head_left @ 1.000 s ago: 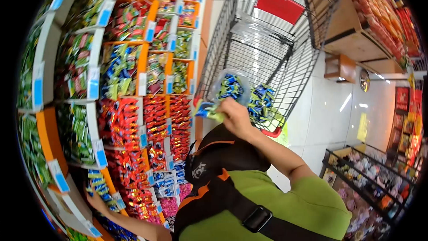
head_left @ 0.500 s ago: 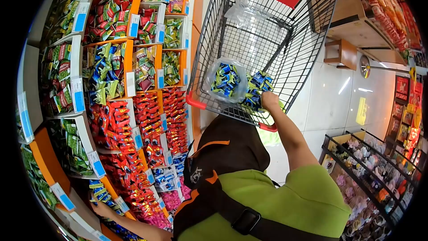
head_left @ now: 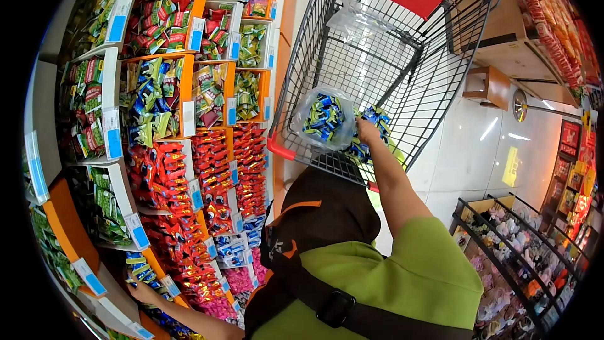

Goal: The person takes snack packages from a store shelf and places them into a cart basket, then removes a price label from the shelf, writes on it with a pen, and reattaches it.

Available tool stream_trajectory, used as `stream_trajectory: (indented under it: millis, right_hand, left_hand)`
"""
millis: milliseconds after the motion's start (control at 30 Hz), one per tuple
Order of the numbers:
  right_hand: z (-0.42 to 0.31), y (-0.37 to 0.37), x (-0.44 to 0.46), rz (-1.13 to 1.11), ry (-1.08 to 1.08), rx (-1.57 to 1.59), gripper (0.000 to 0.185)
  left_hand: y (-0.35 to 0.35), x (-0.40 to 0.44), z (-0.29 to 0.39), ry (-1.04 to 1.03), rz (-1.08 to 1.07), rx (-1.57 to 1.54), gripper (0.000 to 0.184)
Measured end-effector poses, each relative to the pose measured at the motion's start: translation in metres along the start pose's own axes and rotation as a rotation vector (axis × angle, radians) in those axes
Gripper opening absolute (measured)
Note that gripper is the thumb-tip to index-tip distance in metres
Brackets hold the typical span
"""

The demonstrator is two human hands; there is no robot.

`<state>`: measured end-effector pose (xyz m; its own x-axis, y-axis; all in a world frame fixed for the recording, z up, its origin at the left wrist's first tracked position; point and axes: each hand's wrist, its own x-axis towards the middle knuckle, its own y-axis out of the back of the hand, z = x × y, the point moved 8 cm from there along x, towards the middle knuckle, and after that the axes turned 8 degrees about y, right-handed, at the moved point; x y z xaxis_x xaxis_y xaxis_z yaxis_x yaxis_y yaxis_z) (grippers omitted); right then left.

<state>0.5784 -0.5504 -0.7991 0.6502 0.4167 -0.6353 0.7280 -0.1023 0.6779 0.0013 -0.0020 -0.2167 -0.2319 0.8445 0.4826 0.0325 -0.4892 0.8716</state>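
Note:
Inside the near end of a black wire shopping cart (head_left: 377,56) lies a clear plastic bag (head_left: 301,127) holding blue and green wrapped packets (head_left: 324,116). Just right of the bag is a pile of similar packets (head_left: 377,119), and my right hand (head_left: 367,132) is on it, fingers bent down and mostly hidden. At the lower left, my left hand (head_left: 141,293) rests at a shelf bin of blue and yellow-green packets (head_left: 141,267); its fingers are partly hidden at the bin's edge. Farther inside the cart lies crumpled clear plastic (head_left: 358,22).
Tiered candy bins with orange and white price-tag edges (head_left: 189,97) fill the left side. A wooden stool (head_left: 487,87) stands right of the cart. A black-railed display rack (head_left: 509,245) is at the lower right. A black bag (head_left: 327,214) hangs at my front.
My right hand has moved from over the bag, where it held a packet, to the pile beside it. The cart has shifted slightly in view. My left hand has stayed by the bin.

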Motion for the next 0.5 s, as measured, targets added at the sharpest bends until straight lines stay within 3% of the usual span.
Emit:
stream_trajectory:
  millis: [33,133,167,333,500]
  right_hand:
    - [-0.006,0.008,-0.004,0.097,0.018,-0.038,0.035]
    - [-0.004,0.017,-0.013,-0.063,-0.044,-0.020,0.024]
    - [0.011,0.017,-0.010,0.102,-0.067,0.020,0.020]
    - [0.057,0.035,-0.017,0.202,-0.181,0.274,0.022]
    - [0.074,0.036,-0.014,0.221,-0.095,0.316,0.021]
  left_hand:
    - [0.006,-0.006,0.009,-0.011,0.032,0.008,0.070]
    - [0.007,-0.012,0.018,0.008,-0.108,-0.045,0.075]
    - [0.007,-0.012,0.018,-0.002,-0.120,-0.073,0.075]
    - [0.001,-0.002,0.005,0.012,-0.030,0.028,0.077]
    - [0.002,-0.006,0.005,0.026,-0.012,0.029,0.080]
